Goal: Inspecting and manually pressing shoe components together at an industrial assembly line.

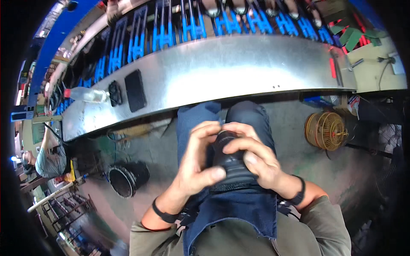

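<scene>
Observed black ribbed part clamped in bent fingers and thumb of right hand; also cupped along left side by left hand, cannot tell how tightly. Located over dark blue cloth, on near side of metal bench. Judged at two-handed working of the part; seems to call for steady support and even pressure. Noted bottle at far left.

On the silvery metal counter, a red-capped clear bottle is near a small black bundle and a flat black rectangle. Blue forked parts line the far edge. Below are a black bucket and a yellow wire cage (rounded, ribbed).
</scene>
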Demonstrator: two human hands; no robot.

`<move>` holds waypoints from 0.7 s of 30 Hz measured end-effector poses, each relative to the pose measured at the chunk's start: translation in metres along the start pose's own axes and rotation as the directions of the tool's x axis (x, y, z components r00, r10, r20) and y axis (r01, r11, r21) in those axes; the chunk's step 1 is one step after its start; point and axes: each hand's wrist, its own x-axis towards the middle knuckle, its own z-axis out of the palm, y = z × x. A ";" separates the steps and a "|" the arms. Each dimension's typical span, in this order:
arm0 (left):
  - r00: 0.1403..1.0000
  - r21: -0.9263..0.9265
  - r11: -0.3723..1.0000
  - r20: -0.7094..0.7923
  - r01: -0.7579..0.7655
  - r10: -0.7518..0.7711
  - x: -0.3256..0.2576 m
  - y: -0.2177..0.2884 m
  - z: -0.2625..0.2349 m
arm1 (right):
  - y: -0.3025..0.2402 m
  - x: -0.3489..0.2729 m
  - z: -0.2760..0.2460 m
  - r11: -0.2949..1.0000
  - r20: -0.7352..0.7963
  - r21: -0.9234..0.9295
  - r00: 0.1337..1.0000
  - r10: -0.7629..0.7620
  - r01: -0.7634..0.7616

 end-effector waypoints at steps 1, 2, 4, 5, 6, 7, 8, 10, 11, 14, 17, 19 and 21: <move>0.993 -0.060 0.991 0.001 0.117 -0.117 0.000 0.003 0.015 | 0.007 0.005 0.011 1.000 -0.058 -0.001 0.998 -0.015 0.015; 0.998 -0.011 0.998 0.007 0.065 -0.065 -0.001 0.010 0.014 | 0.008 0.010 0.016 0.992 -0.057 0.000 0.991 -0.125 0.125; 0.978 0.185 0.965 0.124 -0.187 0.166 0.001 0.028 0.007 | -0.023 0.016 0.025 0.935 -0.056 -0.112 0.937 -0.345 0.337; 0.942 0.211 0.921 0.149 -0.327 0.300 -0.009 0.060 0.021 | -0.046 0.012 0.034 0.914 -0.033 -0.037 0.914 -0.405 0.404; 0.858 0.062 0.868 0.200 -0.493 0.473 -0.018 0.086 0.036 | -0.056 0.013 0.044 0.802 0.005 0.117 0.807 -0.590 0.586; 0.735 -0.109 0.765 0.223 -0.634 0.641 -0.021 0.100 0.047 | -0.065 0.017 0.046 0.641 0.016 0.258 0.660 -0.751 0.723; 0.773 0.099 0.767 0.093 -0.634 0.627 -0.026 0.097 0.042 | -0.072 0.015 0.031 0.664 0.080 0.078 0.659 -0.748 0.744; 0.777 0.213 0.797 -0.186 -0.566 0.602 -0.006 0.063 0.000 | -0.053 0.023 0.015 0.938 -0.236 0.054 0.917 -0.321 0.342; 0.859 -0.014 0.945 -0.422 -0.327 0.291 0.005 0.038 -0.011 | -0.015 0.037 0.008 0.937 -0.366 0.289 0.927 -0.079 0.195; 0.910 -0.033 0.980 -0.380 -0.194 0.167 -0.004 -0.011 0.016 | 0.012 0.019 0.041 0.922 -0.274 -0.356 0.926 -0.259 0.153; 0.918 -0.015 0.950 -0.262 -0.312 0.297 -0.049 -0.019 0.022 | -0.001 -0.010 0.028 0.956 0.007 -0.239 0.985 -0.174 0.171; 0.940 0.017 0.976 -0.266 -0.219 0.215 -0.075 -0.033 0.022 | -0.007 -0.010 0.021 0.924 0.154 -0.282 0.962 -0.223 0.260; 0.967 0.022 0.990 -0.212 -0.141 0.143 -0.071 -0.044 0.016 | -0.001 -0.009 0.020 0.955 0.136 -0.261 0.985 -0.106 0.139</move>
